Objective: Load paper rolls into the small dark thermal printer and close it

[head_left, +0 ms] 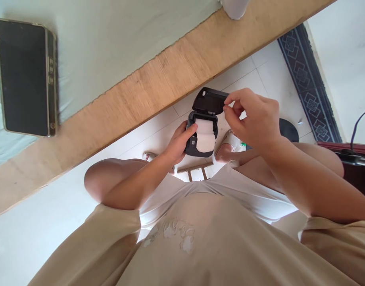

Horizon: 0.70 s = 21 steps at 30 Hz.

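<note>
Between the knees and the wooden edge of the table (146,101), over the tiled floor (149,135), the small black box (193,148) sits in the left hand (180,142), whose fingers wrap its side while the thumb reaches over the rim to the edge of the white paper (205,136) inside. At the raised lid (208,103), the right hand (251,116) pinches one corner between thumb and fingertips. On the table's pale cloth (120,43), well apart from both hands, a phone (23,77) lies with its screen dark.
</note>
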### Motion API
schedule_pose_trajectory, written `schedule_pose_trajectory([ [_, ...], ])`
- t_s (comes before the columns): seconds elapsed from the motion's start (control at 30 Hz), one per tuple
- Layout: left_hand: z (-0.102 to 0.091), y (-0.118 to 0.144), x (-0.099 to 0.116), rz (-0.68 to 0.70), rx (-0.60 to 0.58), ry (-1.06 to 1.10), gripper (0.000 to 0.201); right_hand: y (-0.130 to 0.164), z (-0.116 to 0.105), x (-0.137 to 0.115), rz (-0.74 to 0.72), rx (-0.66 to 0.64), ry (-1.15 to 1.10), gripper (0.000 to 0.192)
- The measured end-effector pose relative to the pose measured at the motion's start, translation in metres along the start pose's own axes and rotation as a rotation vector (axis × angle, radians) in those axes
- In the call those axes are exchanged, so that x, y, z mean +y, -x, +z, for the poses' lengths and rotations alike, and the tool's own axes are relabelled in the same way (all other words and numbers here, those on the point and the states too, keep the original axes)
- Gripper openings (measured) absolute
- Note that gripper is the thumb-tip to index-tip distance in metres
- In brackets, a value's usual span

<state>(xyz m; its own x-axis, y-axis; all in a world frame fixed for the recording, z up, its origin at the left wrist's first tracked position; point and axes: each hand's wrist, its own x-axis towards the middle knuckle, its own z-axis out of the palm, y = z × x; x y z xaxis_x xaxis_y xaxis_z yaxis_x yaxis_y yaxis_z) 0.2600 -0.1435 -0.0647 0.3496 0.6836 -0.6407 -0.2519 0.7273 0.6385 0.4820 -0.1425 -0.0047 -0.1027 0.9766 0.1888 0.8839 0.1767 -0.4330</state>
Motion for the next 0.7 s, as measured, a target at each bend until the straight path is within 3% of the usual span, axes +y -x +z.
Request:
schedule_pose_trajectory([
  [0.07,0.001,0.002,0.001,0.005,-0.017,-0.012,0.07,0.002,0.002,-0.006,-0.003,-0.049,0.049,0.024],
  [0.17,0.005,0.005,0.002,0.043,-0.046,-0.026,0.074,0.002,0.003,-0.019,0.014,-0.302,0.164,0.027],
  [0.33,0.009,0.008,0.003,0.074,0.011,-0.027,0.055,-0.004,0.003,-0.036,-0.004,-0.603,0.252,0.033],
  [0.47,0.009,0.009,0.003,0.045,0.018,-0.002,0.051,-0.008,0.005,-0.04,0.02,-0.641,0.238,0.025],
  [0.57,0.011,0.01,0.002,-0.008,0.004,0.031,0.058,-0.01,0.0,-0.036,0.085,-0.648,0.205,0.031],
  [0.7,0.013,0.01,0.004,-0.051,0.024,0.07,0.065,-0.014,-0.018,-0.023,0.248,-0.581,-0.167,0.046],
])
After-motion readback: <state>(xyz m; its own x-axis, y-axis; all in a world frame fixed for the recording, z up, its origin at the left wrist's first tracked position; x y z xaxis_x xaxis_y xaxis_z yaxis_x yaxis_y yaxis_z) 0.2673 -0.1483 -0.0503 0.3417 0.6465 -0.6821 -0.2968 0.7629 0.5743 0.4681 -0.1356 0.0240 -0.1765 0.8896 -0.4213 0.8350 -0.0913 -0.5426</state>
